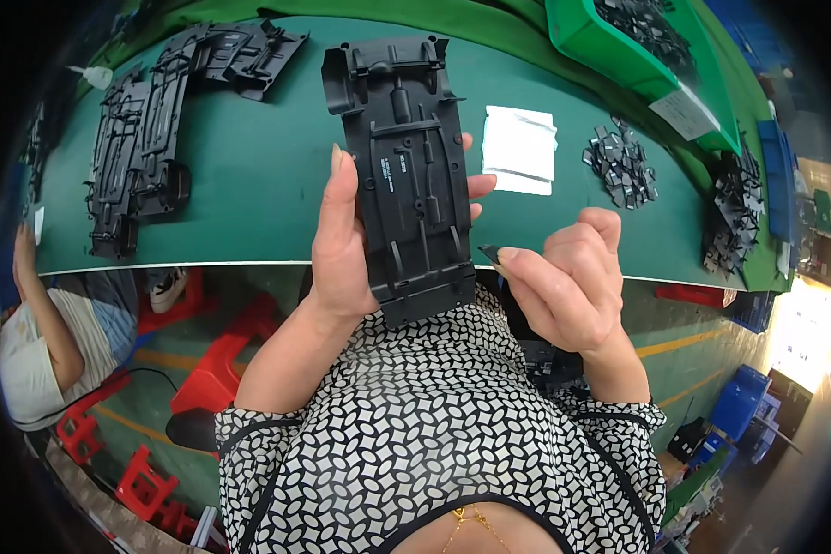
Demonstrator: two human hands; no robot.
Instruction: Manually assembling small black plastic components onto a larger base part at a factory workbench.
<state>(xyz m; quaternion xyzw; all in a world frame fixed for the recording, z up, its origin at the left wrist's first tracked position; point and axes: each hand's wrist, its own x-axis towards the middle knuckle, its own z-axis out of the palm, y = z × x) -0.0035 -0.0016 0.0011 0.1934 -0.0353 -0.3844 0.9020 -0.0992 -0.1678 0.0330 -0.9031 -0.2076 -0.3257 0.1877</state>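
My left hand (346, 245) holds a long black plastic chassis plate (406, 175) upright in front of my chest, thumb along its left edge and fingertips showing past its right edge. My right hand (568, 282) pinches a tiny dark plastic piece (488, 252) between thumb and forefinger, right beside the plate's lower right edge.
A green table (249, 175) bears a row of black chassis plates (148, 138) at the left, a white packet (519, 148), and a heap of small black parts (621, 166). A green bin (619, 46) stands at the back right. A person's arm (42, 305) and red stools (212, 369) are at the left.
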